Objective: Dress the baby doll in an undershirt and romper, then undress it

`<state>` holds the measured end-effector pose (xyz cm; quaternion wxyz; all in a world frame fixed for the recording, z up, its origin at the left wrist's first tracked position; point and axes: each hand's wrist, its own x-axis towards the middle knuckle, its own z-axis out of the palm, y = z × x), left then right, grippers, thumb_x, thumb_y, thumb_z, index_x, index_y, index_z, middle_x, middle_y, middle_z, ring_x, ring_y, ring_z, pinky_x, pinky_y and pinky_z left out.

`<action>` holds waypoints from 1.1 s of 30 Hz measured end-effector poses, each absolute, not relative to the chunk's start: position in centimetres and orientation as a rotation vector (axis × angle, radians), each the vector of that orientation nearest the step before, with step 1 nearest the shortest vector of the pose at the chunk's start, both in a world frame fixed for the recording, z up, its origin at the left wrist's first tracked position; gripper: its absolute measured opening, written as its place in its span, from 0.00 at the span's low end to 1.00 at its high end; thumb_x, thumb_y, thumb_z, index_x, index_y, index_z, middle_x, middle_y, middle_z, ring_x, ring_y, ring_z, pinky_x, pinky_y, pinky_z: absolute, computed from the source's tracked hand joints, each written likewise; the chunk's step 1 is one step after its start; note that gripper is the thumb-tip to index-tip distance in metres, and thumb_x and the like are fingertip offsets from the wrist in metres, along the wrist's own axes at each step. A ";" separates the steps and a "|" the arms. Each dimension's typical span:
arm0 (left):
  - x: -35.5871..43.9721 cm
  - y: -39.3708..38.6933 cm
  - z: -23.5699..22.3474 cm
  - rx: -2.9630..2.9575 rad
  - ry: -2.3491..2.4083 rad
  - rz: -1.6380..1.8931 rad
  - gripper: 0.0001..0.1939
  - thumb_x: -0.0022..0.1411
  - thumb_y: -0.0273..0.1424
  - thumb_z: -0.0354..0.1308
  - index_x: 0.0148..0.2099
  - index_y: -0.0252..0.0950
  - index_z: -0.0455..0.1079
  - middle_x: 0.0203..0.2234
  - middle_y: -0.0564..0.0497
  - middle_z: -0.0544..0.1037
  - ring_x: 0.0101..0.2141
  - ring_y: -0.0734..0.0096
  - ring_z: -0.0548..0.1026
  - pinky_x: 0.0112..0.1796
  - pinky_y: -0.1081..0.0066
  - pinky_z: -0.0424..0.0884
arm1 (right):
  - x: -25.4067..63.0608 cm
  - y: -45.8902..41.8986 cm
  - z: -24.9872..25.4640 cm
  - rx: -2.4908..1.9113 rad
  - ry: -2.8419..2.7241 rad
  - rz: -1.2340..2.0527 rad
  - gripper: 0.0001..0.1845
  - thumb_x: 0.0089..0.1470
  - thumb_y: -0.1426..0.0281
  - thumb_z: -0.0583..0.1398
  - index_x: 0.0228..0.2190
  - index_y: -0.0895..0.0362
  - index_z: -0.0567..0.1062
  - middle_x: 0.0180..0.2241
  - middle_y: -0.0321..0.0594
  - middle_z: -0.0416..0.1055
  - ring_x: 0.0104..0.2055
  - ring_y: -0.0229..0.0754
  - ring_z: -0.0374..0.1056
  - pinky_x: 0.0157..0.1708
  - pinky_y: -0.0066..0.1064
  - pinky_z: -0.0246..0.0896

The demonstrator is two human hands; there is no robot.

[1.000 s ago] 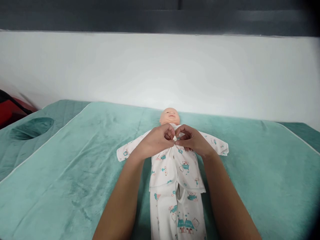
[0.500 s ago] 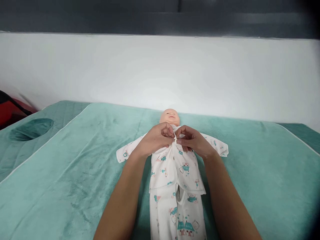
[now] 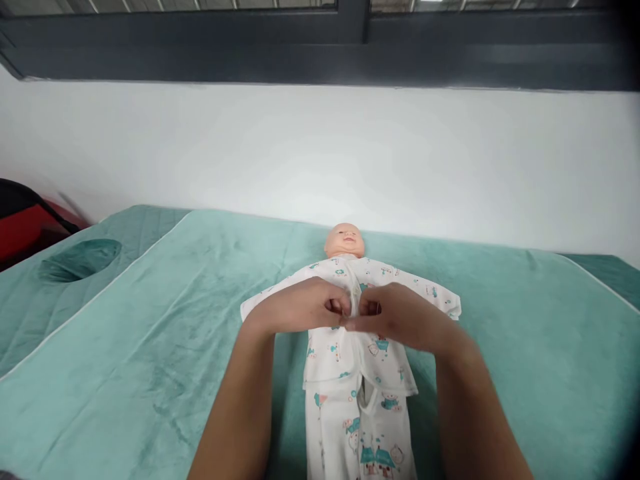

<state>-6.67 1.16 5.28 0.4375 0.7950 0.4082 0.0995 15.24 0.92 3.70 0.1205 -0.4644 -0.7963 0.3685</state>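
A baby doll lies on its back, dressed in a white patterned baby shirt and matching baby trousers. Over the middle of the shirt's front opening are both my hands, fingertips almost meeting. My left hand is closed in a pinch at the front edge of the shirt. From the other side, my right hand pinches the front edge too, thumb beneath and fingers curled. The fingers hide the exact spot they hold. Above them, the collar and upper chest of the shirt show, with the sleeves spread outward.
A green padded bed cover lies under the doll. At the left is an oval face hole, with a red and black bag beyond it. A white wall and a dark window frame stand behind.
My hands have left the upper chest fastening and moved lower down the shirt front, still pinching. The upper front now lies flatter. The view has tilted up slightly.
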 end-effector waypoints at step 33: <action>-6.6 0.1 0.1 1.428 0.633 0.575 0.12 0.62 0.36 0.60 0.35 0.31 0.68 0.24 0.49 0.77 0.20 0.74 0.76 0.17 0.78 0.58 | 16.0 0.7 -1.0 -0.854 -1.640 1.777 0.16 0.54 0.59 0.65 0.25 0.57 0.70 0.17 0.33 0.70 0.18 0.34 0.68 0.17 0.22 0.57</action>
